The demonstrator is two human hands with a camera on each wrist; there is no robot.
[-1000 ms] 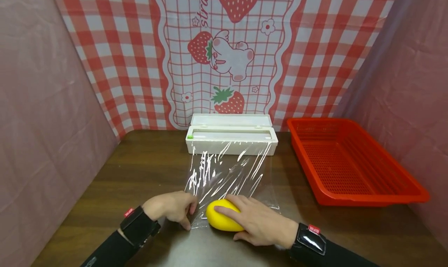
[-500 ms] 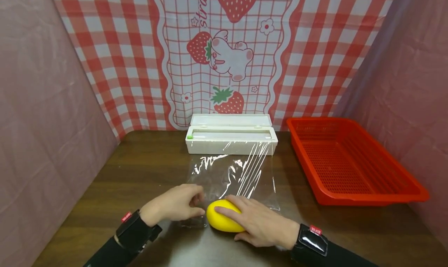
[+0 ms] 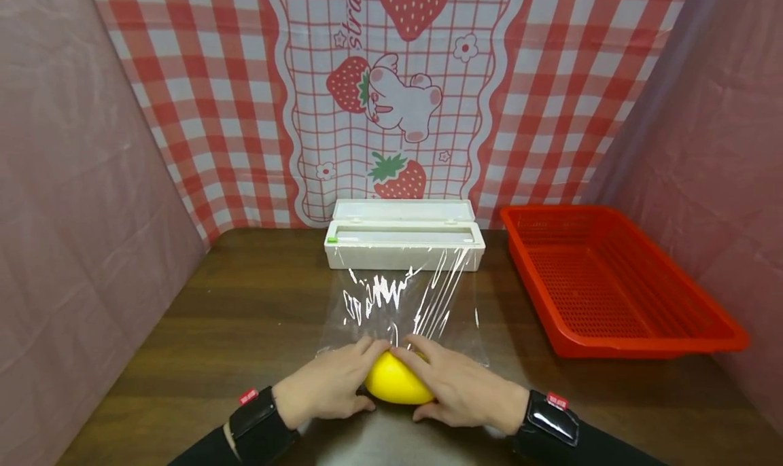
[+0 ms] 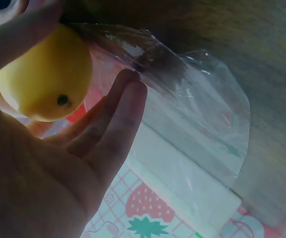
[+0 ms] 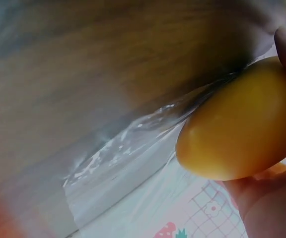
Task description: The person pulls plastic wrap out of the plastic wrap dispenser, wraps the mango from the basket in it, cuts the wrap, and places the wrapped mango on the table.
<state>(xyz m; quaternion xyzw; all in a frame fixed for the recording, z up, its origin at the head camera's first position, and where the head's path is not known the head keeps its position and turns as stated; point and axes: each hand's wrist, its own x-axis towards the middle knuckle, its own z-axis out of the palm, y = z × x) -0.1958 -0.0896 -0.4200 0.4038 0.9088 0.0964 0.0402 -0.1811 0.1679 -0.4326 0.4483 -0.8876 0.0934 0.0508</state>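
Note:
A smooth yellow oval fruit (image 3: 396,382) lies at the near end of a sheet of clear cling film (image 3: 391,310). My left hand (image 3: 333,382) holds its left side, with the thumb low in front and the fingers reaching over the top. From the right, my right hand (image 3: 467,386) grips it, thumb near the table. In the left wrist view the fruit (image 4: 46,74) shows a small dark stem spot between thumb and fingers. Film (image 5: 118,153) runs under the fruit (image 5: 237,124) in the right wrist view. The film's near edge is mostly hidden by the hands.
Behind the film stands a white cling film dispenser (image 3: 404,210) with its lid raised, the sheet drawn over its front. A red plastic basket (image 3: 651,348) sits at the right. A checked strawberry cloth (image 3: 232,133) hangs behind the brown wooden table (image 3: 245,303).
My left hand has let go of the film's near left corner and moved right onto the fruit. My right hand has stayed on the fruit, which has turned slightly.

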